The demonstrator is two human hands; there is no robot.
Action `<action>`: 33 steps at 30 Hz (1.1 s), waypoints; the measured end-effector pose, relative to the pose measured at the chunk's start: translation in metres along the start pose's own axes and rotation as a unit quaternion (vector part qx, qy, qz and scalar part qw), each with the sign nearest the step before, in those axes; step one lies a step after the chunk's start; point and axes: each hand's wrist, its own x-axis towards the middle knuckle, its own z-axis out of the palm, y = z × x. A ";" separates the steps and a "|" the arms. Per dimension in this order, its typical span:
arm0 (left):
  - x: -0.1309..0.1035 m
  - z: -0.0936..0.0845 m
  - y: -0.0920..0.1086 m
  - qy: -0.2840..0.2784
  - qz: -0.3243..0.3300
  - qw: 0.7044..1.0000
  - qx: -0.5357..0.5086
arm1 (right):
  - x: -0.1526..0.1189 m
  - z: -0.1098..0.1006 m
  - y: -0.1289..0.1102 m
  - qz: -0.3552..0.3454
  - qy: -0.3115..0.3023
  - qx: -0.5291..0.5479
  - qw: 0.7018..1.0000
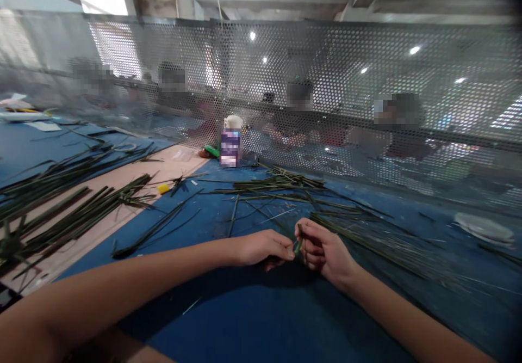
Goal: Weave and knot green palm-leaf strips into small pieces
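Head view, looking forward and down over blue tabletop [228, 319]. Working bare-handed near the middle, just above the table: gripping a small green leaf strip [297, 248] between both hands. With left hand [267, 248], pinching the lower end between thumb and forefinger; with right hand [324, 251], pinching the upper part between thumb and fingertips, other fingers curling inward. Leaving neither hand free. Not telling fold from knot at this size, with fingertips partly covering it.

Doing this well, as a judgement: anchoring with one hand while shaping with the other; pinching close to the bend rather than far out; pulling evenly, likely risking a split along the fibre with any sharp tug.

Around: seeing a loose heap of dark green strips [281, 182] lying beyond the hands, and a long strip bundle [367, 238] slanting past the right hand, perhaps catching on knuckles or wrist. Leftward, finding thicker bundles [85, 216] lying across a pink sheet [122, 175], with a yellow block [163, 189] near its edge. Farther back, noting a white-lidded bottle [232, 145], label blurred, standing near a perforated metal screen [346, 74]. Behind that, making out other people, well apart. Far right, seeing a pale flat disc [484, 229].
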 end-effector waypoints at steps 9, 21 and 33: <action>-0.001 0.001 0.003 0.006 -0.005 1.000 0.001 | 0.001 -0.003 -0.001 0.069 -0.018 -0.040 0.997; 0.011 0.002 -0.007 0.171 0.020 0.985 -0.032 | 0.006 -0.001 0.010 0.005 -0.002 -0.077 0.997; 0.020 -0.005 -0.013 0.269 0.036 0.960 -0.071 | 0.007 -0.002 0.014 -0.044 -0.027 -0.118 0.992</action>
